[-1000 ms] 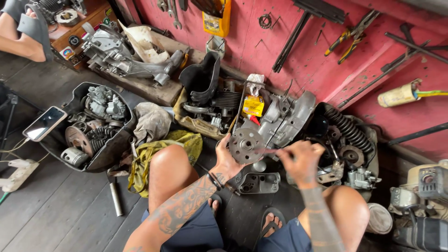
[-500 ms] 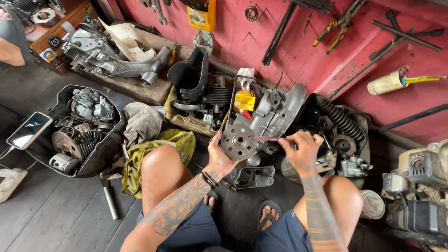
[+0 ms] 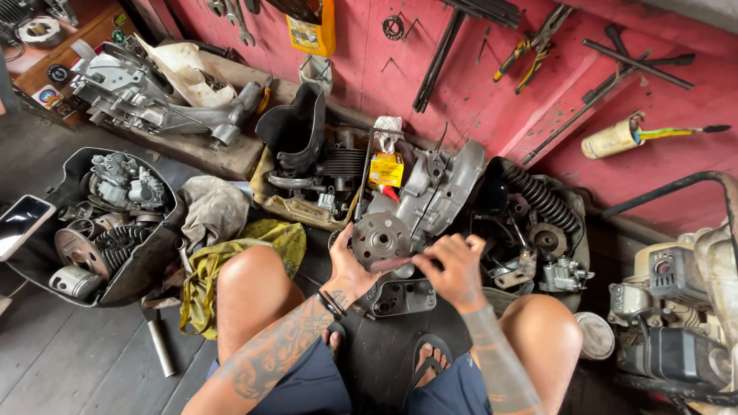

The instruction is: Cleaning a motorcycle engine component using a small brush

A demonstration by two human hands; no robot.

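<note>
Left hand [image 3: 350, 265]: gripping round disc [image 3: 382, 237].
Right hand [image 3: 455, 269]: pinching thin tool [image 3: 393, 263] (possibly a scraper).
Risk: tool slipping, gouging disc.

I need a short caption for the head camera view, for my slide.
Seated person's left hand holds a round metal engine part while the right hand applies a thin tool.

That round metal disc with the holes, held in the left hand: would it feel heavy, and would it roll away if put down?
The round metal disc looks thick and solid, so probably heavy and stiff. The left hand grips its edge firmly. Laid flat it should stay put; on edge it might roll.
</note>
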